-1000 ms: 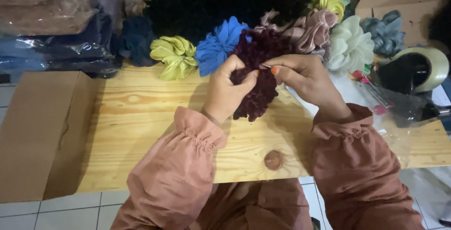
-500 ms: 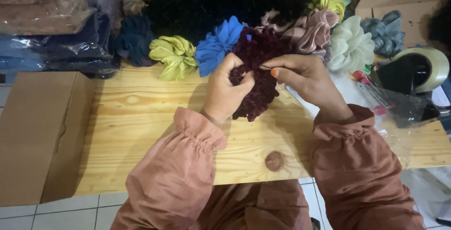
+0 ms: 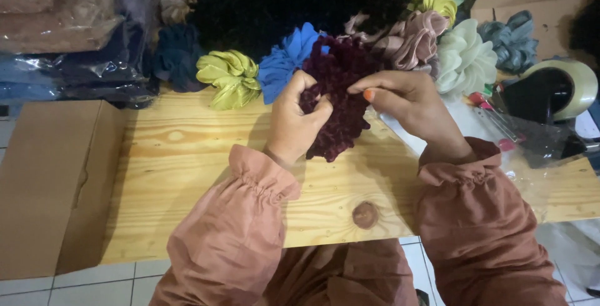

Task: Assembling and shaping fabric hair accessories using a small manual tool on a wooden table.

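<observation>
Item: dark maroon velvet scrunchie, held just above the pale wooden table, in front of a heap of other scrunchies. I see my left hand curled closed on its near edge, thumb and fingers pinching the ruffled cloth. My right hand grips its far side, fingers bent over the fabric, one orange-painted nail showing.

Adjacent stock: blue scrunchie touching the maroon one; yellow-green scrunchie beside that; dusty pink scrunchie; pale mint scrunchie.

Surroundings: cardboard box at the table's left; tape dispenser at right.
</observation>
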